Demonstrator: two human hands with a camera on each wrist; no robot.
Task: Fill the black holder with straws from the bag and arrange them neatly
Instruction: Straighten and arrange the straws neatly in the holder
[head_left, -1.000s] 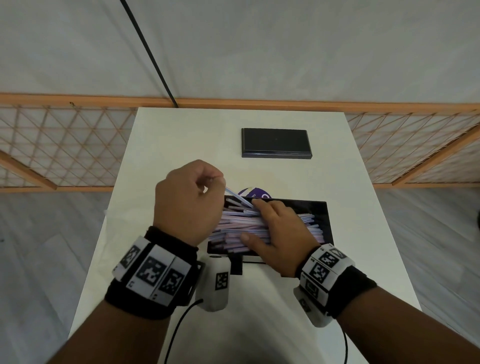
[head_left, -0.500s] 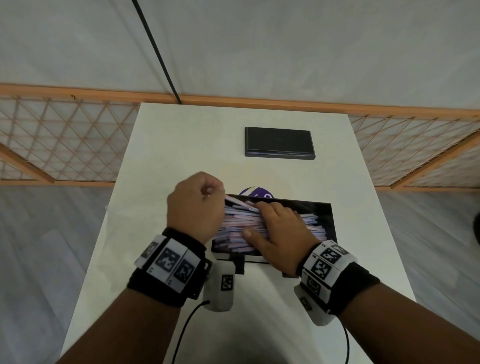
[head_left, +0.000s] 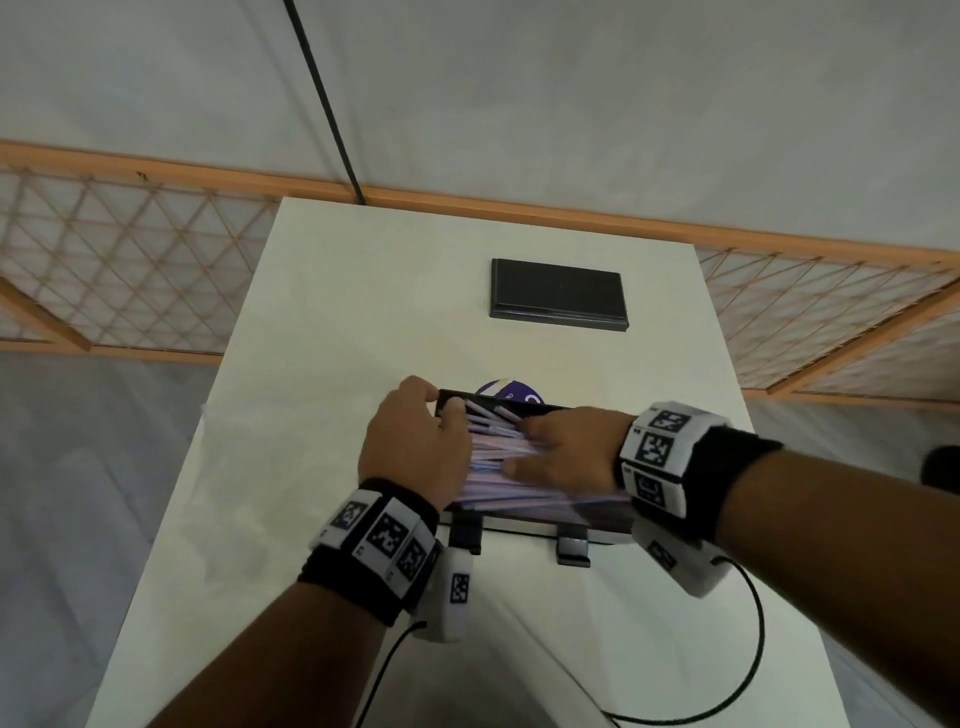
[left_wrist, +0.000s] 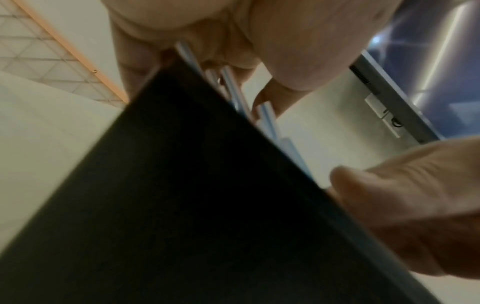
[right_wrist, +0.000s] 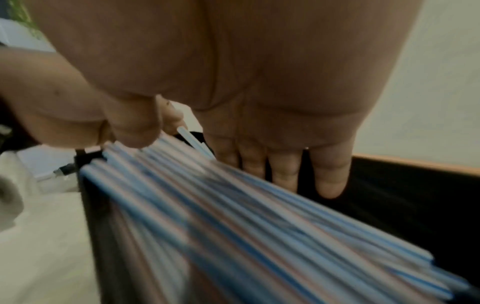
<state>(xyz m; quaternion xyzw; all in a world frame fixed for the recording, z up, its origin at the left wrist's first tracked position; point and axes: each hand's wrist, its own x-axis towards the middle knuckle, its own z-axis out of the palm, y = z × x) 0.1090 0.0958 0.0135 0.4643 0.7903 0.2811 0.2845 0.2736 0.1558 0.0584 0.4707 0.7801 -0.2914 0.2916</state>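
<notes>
White table (head_left: 322, 364), lattice fence (head_left: 130, 260) behind: black holder (head_left: 540, 524) near its front edge.
Straws (head_left: 498, 467) fill the holder; left hand (head_left: 415, 447) clasps its left end, right hand (head_left: 569, 449) lies flat on them. Black lid (head_left: 558, 293) beyond, purple bag (head_left: 506, 388) just behind.

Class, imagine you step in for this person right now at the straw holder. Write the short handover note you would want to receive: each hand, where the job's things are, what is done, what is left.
Left hand: at the left end of the black holder, fingers curled over its far left corner against the straw ends.
Right hand: fingers straight, pressing flat on the straws.
Things: holder sits mid-table, packed with straws lying lengthwise. A purple item peeks out behind it; whether it is the bag I cannot tell. A black lid-like slab lies farther back.
Done: holder looks full.
Left: a few straws at the far left lie askew; level them.
</notes>
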